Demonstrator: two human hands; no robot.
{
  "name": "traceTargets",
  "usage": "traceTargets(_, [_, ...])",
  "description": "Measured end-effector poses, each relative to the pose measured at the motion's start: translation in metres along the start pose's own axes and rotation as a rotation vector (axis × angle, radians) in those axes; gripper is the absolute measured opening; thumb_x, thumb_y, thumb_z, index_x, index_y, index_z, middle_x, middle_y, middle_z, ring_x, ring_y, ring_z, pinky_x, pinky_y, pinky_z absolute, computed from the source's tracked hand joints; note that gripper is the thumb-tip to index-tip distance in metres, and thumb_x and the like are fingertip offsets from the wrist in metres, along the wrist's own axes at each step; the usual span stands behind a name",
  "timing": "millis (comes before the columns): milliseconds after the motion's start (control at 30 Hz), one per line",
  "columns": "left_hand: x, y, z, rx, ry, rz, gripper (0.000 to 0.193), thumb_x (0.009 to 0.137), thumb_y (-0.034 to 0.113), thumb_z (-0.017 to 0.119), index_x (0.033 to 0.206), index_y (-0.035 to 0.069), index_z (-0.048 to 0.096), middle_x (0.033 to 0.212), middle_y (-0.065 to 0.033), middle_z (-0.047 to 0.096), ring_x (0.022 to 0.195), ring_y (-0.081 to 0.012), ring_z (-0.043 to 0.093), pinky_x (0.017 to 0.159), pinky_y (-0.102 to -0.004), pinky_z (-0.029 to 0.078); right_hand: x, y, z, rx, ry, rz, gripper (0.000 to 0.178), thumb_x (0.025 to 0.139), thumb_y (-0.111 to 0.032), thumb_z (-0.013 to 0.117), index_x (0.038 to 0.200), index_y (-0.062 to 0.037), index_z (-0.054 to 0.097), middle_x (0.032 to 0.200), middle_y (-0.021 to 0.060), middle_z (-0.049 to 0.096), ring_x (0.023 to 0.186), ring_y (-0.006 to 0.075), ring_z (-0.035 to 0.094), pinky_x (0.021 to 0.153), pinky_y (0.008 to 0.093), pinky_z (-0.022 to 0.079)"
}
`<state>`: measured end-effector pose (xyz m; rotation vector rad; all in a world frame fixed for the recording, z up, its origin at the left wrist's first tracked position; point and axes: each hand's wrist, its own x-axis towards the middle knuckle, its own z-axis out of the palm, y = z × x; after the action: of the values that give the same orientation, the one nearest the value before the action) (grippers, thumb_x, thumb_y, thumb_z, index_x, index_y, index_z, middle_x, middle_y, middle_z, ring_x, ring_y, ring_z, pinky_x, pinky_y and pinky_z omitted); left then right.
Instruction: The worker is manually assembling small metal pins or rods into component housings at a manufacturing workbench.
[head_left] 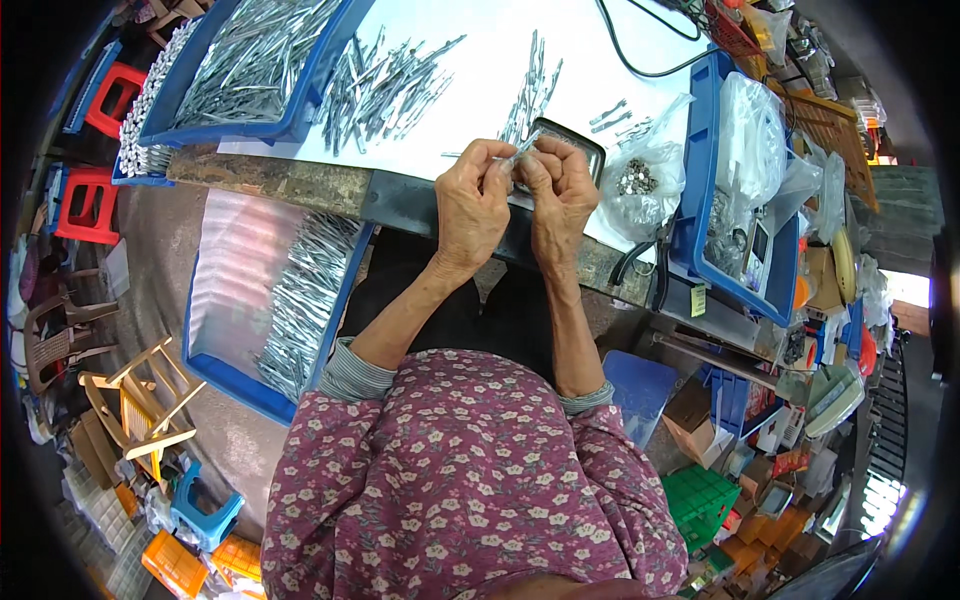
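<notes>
My left hand (pixel 473 208) and my right hand (pixel 558 200) meet over the near edge of the white-topped table. Both are closed, thumbs and forefingers pinching a small thin silvery metal piece (pixel 519 154) between them; its exact kind is too small to tell. Just beyond the fingers lies a narrow pile of slim metal strips (pixel 533 88). Partly behind my right hand sits a dark-rimmed shallow tray (pixel 590 148). A clear plastic bag (pixel 645 205) of small round metal bits (pixel 637 179) rests to the right. A larger heap of metal strips (pixel 375 95) spreads to the left.
A blue bin (pixel 292 128) full of metal strips stands at the far left. Another blue bin (pixel 240 385) with strips is below the table edge. At right, a blue crate (pixel 703 150) holds plastic bags. A black cable (pixel 640 72) crosses the back. Red stools (pixel 88 205) stand left.
</notes>
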<state>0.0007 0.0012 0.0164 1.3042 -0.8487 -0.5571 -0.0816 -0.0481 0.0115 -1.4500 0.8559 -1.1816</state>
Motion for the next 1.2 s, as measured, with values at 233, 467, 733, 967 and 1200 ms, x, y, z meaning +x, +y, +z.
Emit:
traceTargets(233, [0.003,-0.001,0.000,-0.126,-0.026,-0.064,0.009,0.084,0.000,0.051,0.090,-0.004,0.056,0.068,-0.0013,0.057,0.058,-0.0022,0.047,0.051,-0.0157,0.039,-0.005,-0.005,0.012,-0.178,0.071,-0.144,0.019,0.083,-0.006,0.055,0.095,0.0067,0.049,0.073,0.0060,0.059,0.064,0.0096,0.054,0.061,0.0230,0.044])
traceTargets(467, [0.005,-0.002,0.000,-0.390,-0.058,-0.213,0.011,0.083,-0.001,0.052,0.092,-0.005,0.055,0.067,-0.0017,0.057,0.054,-0.0018,0.046,0.046,-0.0139,0.035,0.004,-0.004,0.012,0.039,0.071,0.035,0.023,0.089,-0.015,0.049,0.096,0.0064,0.049,0.066,0.0039,0.051,0.061,0.0081,0.049,0.054,0.0206,0.040])
traceTargets(733, [0.009,0.001,-0.005,-0.591,-0.118,-0.318,0.011,0.083,-0.001,0.052,0.092,-0.006,0.054,0.064,-0.0045,0.055,0.051,-0.0031,0.045,0.041,-0.0129,0.029,0.005,-0.001,0.005,0.333,0.000,0.139,0.026,0.088,-0.016,0.051,0.103,0.0057,0.049,0.067,0.0009,0.050,0.063,0.0041,0.047,0.054,0.0186,0.036])
traceTargets(967, [0.010,-0.002,-0.012,-0.628,-0.140,-0.330,0.011,0.084,0.001,0.052,0.092,-0.006,0.054,0.062,-0.0041,0.054,0.046,-0.0025,0.040,0.040,-0.0139,0.025,0.004,0.001,0.005,0.256,-0.079,0.158,0.026,0.086,-0.015,0.054,0.102,0.0050,0.049,0.075,0.0021,0.053,0.065,0.0049,0.047,0.054,0.0175,0.037])
traceTargets(1200, [0.002,-0.006,0.001,-0.576,-0.050,-0.311,0.007,0.082,-0.001,0.051,0.085,-0.006,0.054,0.063,-0.0015,0.052,0.055,-0.0042,0.046,0.049,-0.0173,0.039,-0.006,-0.002,0.013,0.037,0.076,0.000,0.030,0.085,-0.009,0.056,0.109,0.0051,0.045,0.073,0.0016,0.051,0.064,0.0062,0.047,0.057,0.0192,0.039])
